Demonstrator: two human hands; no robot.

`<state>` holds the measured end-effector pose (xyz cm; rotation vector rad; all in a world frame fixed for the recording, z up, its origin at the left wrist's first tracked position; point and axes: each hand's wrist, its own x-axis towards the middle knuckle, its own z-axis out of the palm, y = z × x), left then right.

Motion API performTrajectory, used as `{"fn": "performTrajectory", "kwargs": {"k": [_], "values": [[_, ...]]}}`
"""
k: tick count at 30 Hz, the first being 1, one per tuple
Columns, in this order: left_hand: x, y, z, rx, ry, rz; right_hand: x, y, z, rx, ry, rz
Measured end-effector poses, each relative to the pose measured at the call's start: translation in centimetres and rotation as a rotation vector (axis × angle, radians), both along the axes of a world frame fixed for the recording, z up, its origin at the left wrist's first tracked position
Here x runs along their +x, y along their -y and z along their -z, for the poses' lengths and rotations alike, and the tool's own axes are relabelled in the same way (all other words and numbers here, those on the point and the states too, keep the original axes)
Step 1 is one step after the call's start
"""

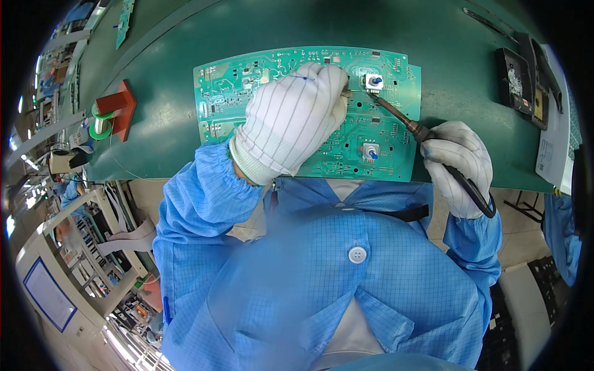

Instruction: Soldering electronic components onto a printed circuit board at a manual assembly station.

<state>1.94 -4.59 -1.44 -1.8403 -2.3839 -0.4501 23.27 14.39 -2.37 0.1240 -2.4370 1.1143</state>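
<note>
A large green circuit board [278,117] lies on the bench in front of me. My right hand [461,164], in a white striped glove, is closed round the handle of a soldering iron [405,120]. The iron's tip meets the lower edge of a white rotary encoder with a blue shaft [374,81] near the board's top right. My left hand [294,117], gloved too, rests over the board's middle with its fingers pinched. A thin strand of solder wire [356,91] shows between its fingertips and that encoder. A second rotary encoder [370,152] sits lower on the board.
A spool of solder wire [100,127] stands on a red-brown holder [125,111] at the left, its strand trailing toward me. At the right are a black tray with pale bits [515,80] and tweezers [492,25]. Another board [124,23] lies at the far left.
</note>
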Motion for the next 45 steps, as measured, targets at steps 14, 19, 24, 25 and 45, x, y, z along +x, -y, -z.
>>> {"fn": "performTrajectory", "kwargs": {"k": [14, 19, 24, 25, 45], "values": [[0.1, 0.0, 0.1, -0.034, -0.004, -0.029, -0.1, 0.1, 0.4, 0.039, -0.066, -0.011], [0.1, -0.1, 0.0, -0.033, -0.026, -0.021, -0.1, 0.2, 0.4, 0.038, -0.088, 0.012], [0.0, -0.1, 0.1, -0.026, -0.006, -0.019, 0.1, 0.2, 0.0, -0.04, -0.074, -0.017], [0.0, -0.1, 0.2, -0.013, -0.002, -0.015, 0.0, 0.2, 0.0, -0.041, -0.075, -0.02], [1.0, -0.2, -0.1, -0.11, -0.218, -0.046, -0.4, 0.6, -0.5, 0.053, 0.003, 0.007]]}}
